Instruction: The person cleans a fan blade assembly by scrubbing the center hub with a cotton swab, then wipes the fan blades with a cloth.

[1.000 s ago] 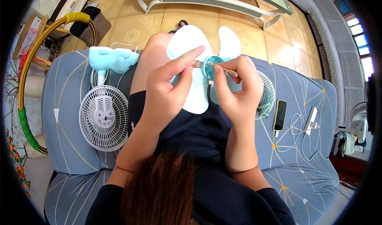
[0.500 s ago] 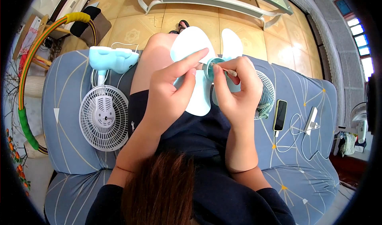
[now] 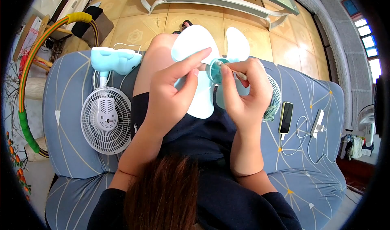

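My left hand (image 3: 172, 89) grips the pale blue fan blade (image 3: 202, 102) by its hub (image 3: 214, 76), index finger and thumb stretched along the blades. The hub's hollow side faces right, toward my right hand (image 3: 248, 92). Between thumb and fingers, that hand pinches what looks like a cotton swab (image 3: 241, 75), a thin stick whose pale tip is inside the hub. The blade is held above my lap. A round grille cover (image 3: 273, 100) is partly hidden behind my right hand.
On the sofa (image 3: 65, 120) at left lies a fan body (image 3: 115, 61) with its white rear grille (image 3: 106, 124). A phone (image 3: 286, 118) on a cable and a power strip (image 3: 317, 123) lie at right. A low table (image 3: 219, 2) stands beyond my knees.
My right hand has shifted slightly right, and the swab's tip shows more plainly in the hub. The blade has tilted a little; my left hand still holds it.
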Demonstrator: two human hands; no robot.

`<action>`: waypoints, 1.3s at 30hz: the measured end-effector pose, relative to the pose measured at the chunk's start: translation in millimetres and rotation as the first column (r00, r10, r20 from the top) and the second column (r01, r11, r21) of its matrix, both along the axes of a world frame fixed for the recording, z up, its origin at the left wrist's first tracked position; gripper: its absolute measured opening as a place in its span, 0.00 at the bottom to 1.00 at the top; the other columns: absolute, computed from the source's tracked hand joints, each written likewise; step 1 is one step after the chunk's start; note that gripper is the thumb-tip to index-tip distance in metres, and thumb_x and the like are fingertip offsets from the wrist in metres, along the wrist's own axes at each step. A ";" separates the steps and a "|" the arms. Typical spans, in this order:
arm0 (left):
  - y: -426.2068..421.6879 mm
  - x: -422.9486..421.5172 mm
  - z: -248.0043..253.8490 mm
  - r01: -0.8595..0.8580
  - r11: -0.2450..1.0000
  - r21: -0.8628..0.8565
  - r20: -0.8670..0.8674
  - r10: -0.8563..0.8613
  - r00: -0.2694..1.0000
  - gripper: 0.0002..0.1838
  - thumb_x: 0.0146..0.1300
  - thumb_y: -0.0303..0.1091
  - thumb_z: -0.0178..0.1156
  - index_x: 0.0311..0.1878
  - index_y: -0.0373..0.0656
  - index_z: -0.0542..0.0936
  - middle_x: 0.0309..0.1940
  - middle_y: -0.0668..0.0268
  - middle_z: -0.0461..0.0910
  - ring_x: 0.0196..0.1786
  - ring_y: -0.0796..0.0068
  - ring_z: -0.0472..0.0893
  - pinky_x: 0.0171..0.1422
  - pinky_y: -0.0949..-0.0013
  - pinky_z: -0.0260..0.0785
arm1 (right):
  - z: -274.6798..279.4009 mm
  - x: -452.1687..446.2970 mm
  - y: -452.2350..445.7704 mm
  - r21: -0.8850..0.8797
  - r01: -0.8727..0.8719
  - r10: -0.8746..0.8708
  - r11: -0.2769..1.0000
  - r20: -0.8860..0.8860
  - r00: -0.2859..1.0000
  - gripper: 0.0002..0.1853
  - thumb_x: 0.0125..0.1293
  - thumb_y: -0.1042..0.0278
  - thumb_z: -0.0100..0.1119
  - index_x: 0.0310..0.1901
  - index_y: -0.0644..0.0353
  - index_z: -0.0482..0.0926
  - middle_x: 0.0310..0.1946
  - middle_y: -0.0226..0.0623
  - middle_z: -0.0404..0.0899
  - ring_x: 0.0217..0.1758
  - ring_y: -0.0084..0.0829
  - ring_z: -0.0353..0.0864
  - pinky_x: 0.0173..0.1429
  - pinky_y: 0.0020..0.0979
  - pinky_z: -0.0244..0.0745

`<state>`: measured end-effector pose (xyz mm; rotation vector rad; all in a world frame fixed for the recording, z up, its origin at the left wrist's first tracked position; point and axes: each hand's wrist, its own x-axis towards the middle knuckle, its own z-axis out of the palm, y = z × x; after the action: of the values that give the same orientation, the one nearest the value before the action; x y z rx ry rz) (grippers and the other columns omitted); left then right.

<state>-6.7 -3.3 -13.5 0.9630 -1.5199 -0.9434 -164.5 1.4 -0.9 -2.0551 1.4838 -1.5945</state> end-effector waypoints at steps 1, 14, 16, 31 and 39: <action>-1.2 -2.2 -4.4 -0.003 0.998 -0.065 -0.004 0.003 1.000 0.21 0.67 0.16 0.53 0.61 0.38 0.81 0.38 0.61 0.86 0.34 0.83 0.79 0.39 0.78 0.70 | -0.8 -0.3 -0.3 0.012 0.004 -0.004 1.000 -0.019 1.000 0.07 0.54 0.78 0.68 0.28 0.58 0.77 0.21 0.32 0.70 0.26 0.33 0.68 0.36 0.34 0.61; -4.4 0.7 -0.9 0.000 0.976 -0.219 0.106 0.024 0.994 0.22 0.64 0.13 0.55 0.59 0.38 0.82 0.32 0.62 0.85 0.26 0.82 0.75 0.32 0.76 0.67 | 1.2 -4.3 -0.9 0.066 -0.013 0.015 0.998 -0.020 1.000 0.07 0.54 0.77 0.68 0.28 0.58 0.77 0.22 0.33 0.72 0.28 0.36 0.70 0.37 0.36 0.63; -5.1 2.0 -1.8 0.002 0.976 -0.219 0.117 0.024 0.993 0.22 0.64 0.13 0.55 0.59 0.39 0.82 0.31 0.63 0.84 0.25 0.82 0.75 0.31 0.76 0.67 | -0.3 -4.9 -1.9 0.066 -0.028 0.030 0.997 -0.038 0.999 0.07 0.54 0.77 0.68 0.28 0.58 0.77 0.22 0.33 0.72 0.28 0.36 0.70 0.37 0.36 0.63; -6.1 2.1 -4.4 -0.013 0.985 -0.175 0.095 0.030 0.995 0.21 0.65 0.14 0.53 0.59 0.37 0.82 0.31 0.63 0.84 0.27 0.84 0.75 0.32 0.77 0.67 | 1.1 -4.8 0.0 0.122 -0.034 0.043 0.992 -0.069 0.997 0.07 0.54 0.77 0.67 0.28 0.58 0.77 0.22 0.32 0.71 0.27 0.35 0.69 0.36 0.35 0.63; -5.4 0.8 -0.4 -0.013 0.982 -0.186 0.097 0.032 0.995 0.21 0.65 0.14 0.53 0.60 0.37 0.82 0.33 0.62 0.85 0.29 0.84 0.78 0.34 0.77 0.69 | -1.5 -2.8 -1.8 0.095 -0.031 0.033 0.995 -0.022 0.999 0.08 0.54 0.77 0.68 0.27 0.57 0.76 0.21 0.32 0.70 0.27 0.35 0.69 0.35 0.35 0.62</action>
<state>-5.9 -8.7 -13.9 0.9016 -1.6463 -0.7321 -167.3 -0.3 -2.4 -2.0421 1.4962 -1.4643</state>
